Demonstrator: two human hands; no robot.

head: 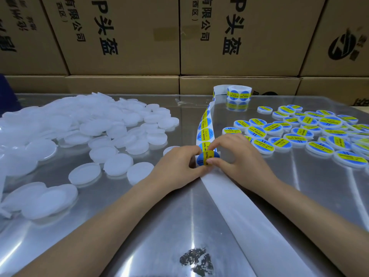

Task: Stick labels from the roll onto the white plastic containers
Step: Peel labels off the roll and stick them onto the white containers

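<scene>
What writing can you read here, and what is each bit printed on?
"SOLDERING PASTE": yellow band of the label under both hands, and the labelled containers.
"头盔": cardboard boxes behind the table.
"有限公司": same boxes.
Small print on the label roll: too blurred to read.

Both hands meet at the middle of a shiny metal tabletop (pixel 179 226). The left hand (pixel 177 164) and the right hand (pixel 241 156) together pinch a round blue label with a yellow band (pixel 207 157), which curves over something hidden under the fingers (probably a container, though it cannot be made out). A long white backing strip (pixel 237 206) runs from the near edge beneath the hands and on, still carrying labels, to the roll of blue-and-yellow labels (pixel 238 93) at the far side. Plain white round plastic containers (pixel 83 128) are heaped on the left; labelled white containers (pixel 311 132) lie spread on the right. Brown printed cardboard boxes (pixel 123 37) are stacked behind.
</scene>
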